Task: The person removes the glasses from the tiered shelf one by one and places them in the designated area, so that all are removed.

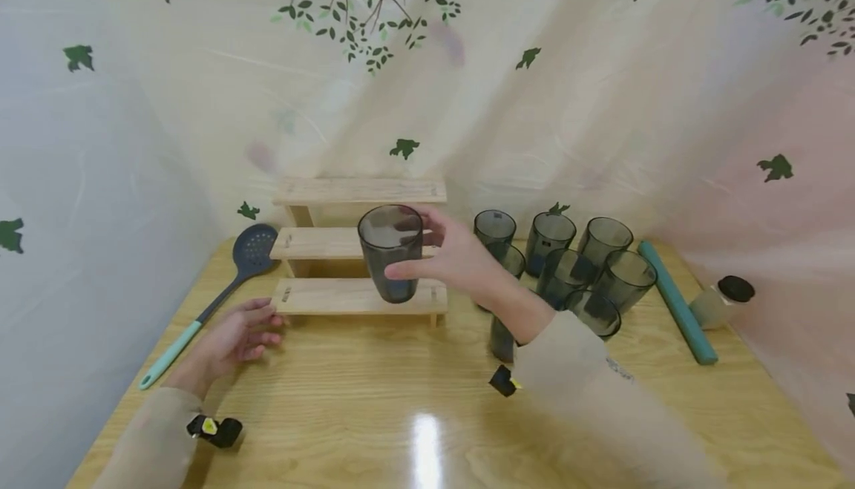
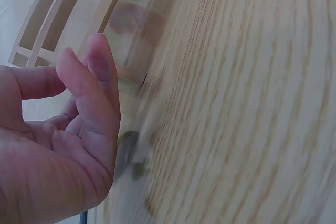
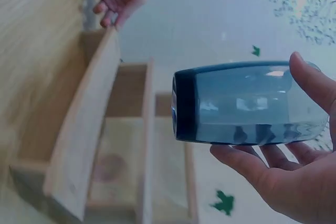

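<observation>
In the head view, my right hand [image 1: 461, 255] grips a smoky grey drinking glass [image 1: 387, 251] around its side, thumb and fingers on opposite sides. The glass is upright in front of a three-tier wooden step shelf [image 1: 361, 297], above its lowest board. In the right wrist view the same glass [image 3: 236, 103] appears sideways, its thick dark base facing the shelf [image 3: 86, 124]. At the lowest board's left end is my left hand [image 1: 237, 340], fingertips at the board's corner and the other fingers loosely bent. In the left wrist view, this hand [image 2: 68, 129] shows its palm, with no object inside it.
Several matching glasses [image 1: 624, 277] stand grouped right of the shelf, partly behind my right forearm. Farther right lie a teal rod [image 1: 677, 303] and a jar with a black lid [image 1: 721, 302]. A slotted turner [image 1: 247, 259] with a mint handle lies left of the shelf. A patterned curtain hangs behind.
</observation>
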A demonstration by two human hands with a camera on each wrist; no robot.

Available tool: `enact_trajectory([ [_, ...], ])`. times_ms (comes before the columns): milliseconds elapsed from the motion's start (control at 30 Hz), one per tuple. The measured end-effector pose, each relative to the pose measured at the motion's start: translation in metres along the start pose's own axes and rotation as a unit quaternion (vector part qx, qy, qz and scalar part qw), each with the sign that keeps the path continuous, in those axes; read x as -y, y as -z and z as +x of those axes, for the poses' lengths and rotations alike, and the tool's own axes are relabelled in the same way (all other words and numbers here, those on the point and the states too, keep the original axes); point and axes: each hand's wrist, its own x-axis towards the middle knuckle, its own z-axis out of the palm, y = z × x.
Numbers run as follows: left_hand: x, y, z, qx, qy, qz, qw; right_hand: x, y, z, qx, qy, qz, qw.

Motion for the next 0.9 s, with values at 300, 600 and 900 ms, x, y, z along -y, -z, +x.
enact_trajectory([
  [300,-0.001,0.003,0.001,-0.005,0.003,0.013,0.9999,0.021,0.070,-0.052,-0.041,-0.018,-0.074,0.9962],
  [600,-0.001,0.001,0.001,-0.003,0.002,0.007,1.0000,0.019,0.124,-0.109,-0.108,-0.018,-0.102,0.9888],
  [900,-0.001,0.000,0.001,-0.005,0.005,0.011,0.9999,-0.005,0.175,-0.162,-0.129,0.071,-0.024,0.9888],
])
